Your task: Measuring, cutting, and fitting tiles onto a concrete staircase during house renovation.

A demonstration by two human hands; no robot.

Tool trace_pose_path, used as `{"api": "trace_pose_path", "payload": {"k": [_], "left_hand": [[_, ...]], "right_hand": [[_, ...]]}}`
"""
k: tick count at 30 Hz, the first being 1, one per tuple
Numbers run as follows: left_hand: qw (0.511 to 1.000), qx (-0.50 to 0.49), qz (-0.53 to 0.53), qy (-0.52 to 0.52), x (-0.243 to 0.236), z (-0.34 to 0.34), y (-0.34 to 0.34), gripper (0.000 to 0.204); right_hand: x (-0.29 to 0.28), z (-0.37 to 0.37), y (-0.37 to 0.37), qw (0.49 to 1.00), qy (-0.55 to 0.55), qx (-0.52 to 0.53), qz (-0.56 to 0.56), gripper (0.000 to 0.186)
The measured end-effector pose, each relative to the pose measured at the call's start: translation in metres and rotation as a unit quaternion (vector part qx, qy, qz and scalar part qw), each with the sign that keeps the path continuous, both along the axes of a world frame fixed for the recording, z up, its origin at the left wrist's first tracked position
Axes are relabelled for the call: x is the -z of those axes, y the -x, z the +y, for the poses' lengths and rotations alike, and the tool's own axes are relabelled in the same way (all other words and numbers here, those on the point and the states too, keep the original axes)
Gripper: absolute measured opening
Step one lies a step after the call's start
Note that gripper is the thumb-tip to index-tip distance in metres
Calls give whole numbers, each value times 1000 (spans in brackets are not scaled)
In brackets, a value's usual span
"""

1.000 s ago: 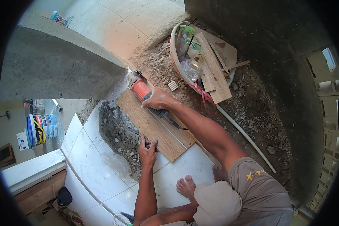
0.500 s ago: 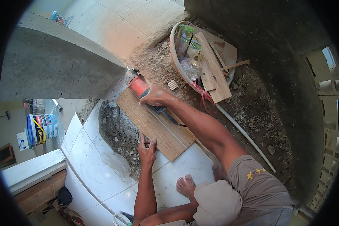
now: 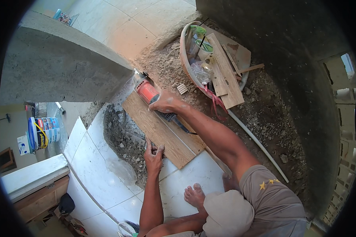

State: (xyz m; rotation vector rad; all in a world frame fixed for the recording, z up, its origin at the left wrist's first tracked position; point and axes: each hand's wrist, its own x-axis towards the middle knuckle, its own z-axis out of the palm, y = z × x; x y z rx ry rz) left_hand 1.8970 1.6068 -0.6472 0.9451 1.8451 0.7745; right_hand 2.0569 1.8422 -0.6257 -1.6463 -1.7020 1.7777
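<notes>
Mind the concrete wall (image 3: 67,61) by the far end of the wood-grain plank (image 3: 154,122), and the basin (image 3: 184,59) well to the plank's right. Best steady the red power tool (image 3: 147,92), at the plank's far end, with the right hand (image 3: 164,102) wrapped round it. Brace the plank's left edge with the narrowly spread left hand (image 3: 153,156). Keep true to the pale line (image 3: 181,140) down the plank (cut or gap, cannot tell).

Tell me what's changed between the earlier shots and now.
Very little: the right hand and the red power tool edged slightly forward, then back toward the person, roughly to where they began. Nothing was newly grasped or released. The left hand stayed at the wood-look plank's edge; the plank stayed put.
</notes>
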Motion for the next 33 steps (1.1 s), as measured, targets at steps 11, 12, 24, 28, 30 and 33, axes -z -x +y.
{"api": "trace_pose_path", "payload": {"k": [11,12,24,28,30,33], "left_hand": [[1000,-16,-22,6,-2,1,-1,83],[1000,-13,-18,5,-2,1,-1,84],[1000,-8,-6,2,-2,1,0,83],[1000,-13,-19,10,1,0,1,82],[1000,-7,-15,6,1,0,1,82],[1000,-8,-11,3,1,0,1,82]], "right_hand": [[7,23,17,1000,-11,-1,4,68],[7,24,18,1000,-5,-3,3,69],[13,17,16,1000,-6,8,19,67],[14,10,13,1000,-14,15,24,64],[11,7,10,1000,-8,9,19,65],[4,1,4,1000,2,-1,4,67]]}}
